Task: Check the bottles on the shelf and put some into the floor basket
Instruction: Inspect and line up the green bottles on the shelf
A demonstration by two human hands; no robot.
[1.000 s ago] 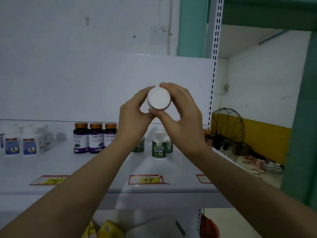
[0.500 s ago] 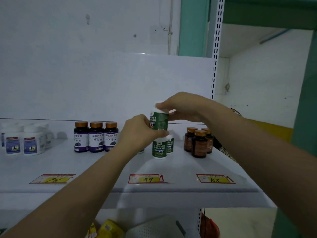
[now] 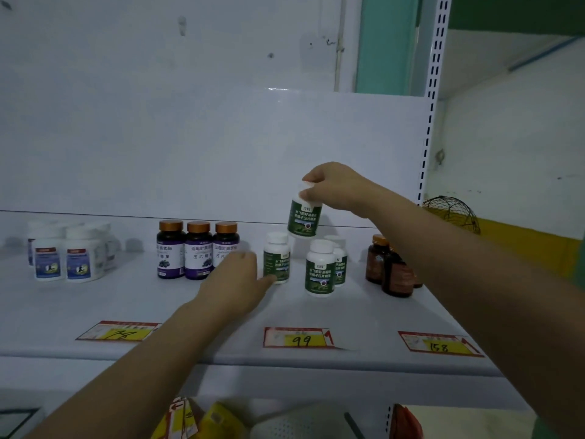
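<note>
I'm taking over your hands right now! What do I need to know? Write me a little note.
Right hand: pinches the lifted green-label bottle by its white cap, upright in the air above the shelf.
Left hand: open, fingertips at the side of the standing green-label bottle, no grip on it.
More green-label bottles stand beside it, purple bottles to the left, brown bottles to the right.
Done: one bottle picked up.
Left: the floor basket is not clearly in view, so nothing shows as placed. Check the rest.
</note>
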